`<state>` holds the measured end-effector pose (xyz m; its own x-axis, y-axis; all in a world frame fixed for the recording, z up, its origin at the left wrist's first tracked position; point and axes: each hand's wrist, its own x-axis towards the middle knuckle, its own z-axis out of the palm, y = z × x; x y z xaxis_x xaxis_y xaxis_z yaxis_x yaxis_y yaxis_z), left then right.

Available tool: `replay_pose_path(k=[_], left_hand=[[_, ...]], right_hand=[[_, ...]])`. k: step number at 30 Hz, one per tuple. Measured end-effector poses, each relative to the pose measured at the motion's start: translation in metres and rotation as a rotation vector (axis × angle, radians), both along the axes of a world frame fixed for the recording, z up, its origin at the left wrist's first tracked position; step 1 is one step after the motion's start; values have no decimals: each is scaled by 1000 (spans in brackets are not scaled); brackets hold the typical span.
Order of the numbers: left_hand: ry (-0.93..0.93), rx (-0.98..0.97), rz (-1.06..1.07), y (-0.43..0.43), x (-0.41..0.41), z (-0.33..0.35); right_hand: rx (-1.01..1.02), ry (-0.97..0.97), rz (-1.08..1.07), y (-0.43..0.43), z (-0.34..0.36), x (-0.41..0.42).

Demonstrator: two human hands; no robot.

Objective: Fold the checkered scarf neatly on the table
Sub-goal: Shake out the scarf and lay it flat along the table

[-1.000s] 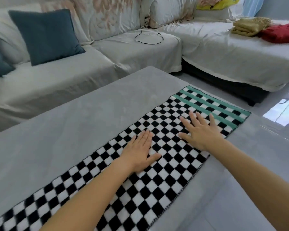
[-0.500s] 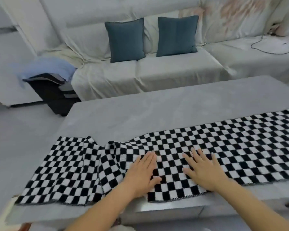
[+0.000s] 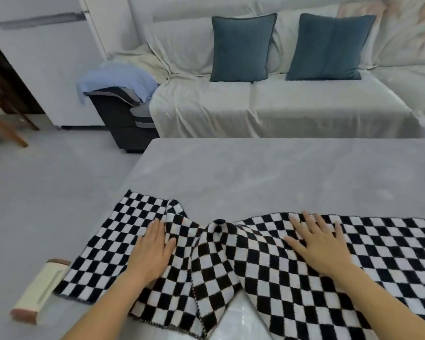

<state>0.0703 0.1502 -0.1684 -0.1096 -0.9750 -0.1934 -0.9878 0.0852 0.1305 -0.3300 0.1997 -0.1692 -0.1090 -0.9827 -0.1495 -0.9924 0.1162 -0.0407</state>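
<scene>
Black-and-white checkered scarf (image 3: 268, 261), bunched ridge mid-length, flat under left hand (image 3: 152, 251)

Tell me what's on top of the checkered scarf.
Two flat hands: left hand beside the bunched ridge, right hand on the smoother stretch. The scarf hides the tabletop beneath.

The left hand (image 3: 152, 251) and right hand (image 3: 323, 249) lie flat, palms down, on the checkered scarf (image 3: 250, 266) spread over the grey counter (image 3: 280, 173). Between the two hands' fingers (image 3: 157, 229) the cloth bunches into a raised ridge. Beyond the fingers, past bare counter, stands a sofa (image 3: 280, 104) with two blue cushions (image 3: 242, 47).
</scene>
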Motion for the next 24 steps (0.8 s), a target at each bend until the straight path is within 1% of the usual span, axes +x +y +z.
replay_pose_path(k=[5, 14, 20, 22, 24], left_hand=[[-21, -66, -5, -16, -5, -6], [-63, -74, 54, -51, 6, -8], [-81, -65, 66, -67, 12, -5], [-77, -54, 68, -61, 11, -3], [-58, -46, 50, -46, 12, -1]], right_hand=[[-18, 49, -59, -10, -4, -56], [47, 74, -135, -4, -3, -144], [66, 115, -129, -9, 1, -148], [79, 128, -133, -9, 5, -146], [97, 94, -138, -12, 11, -134]])
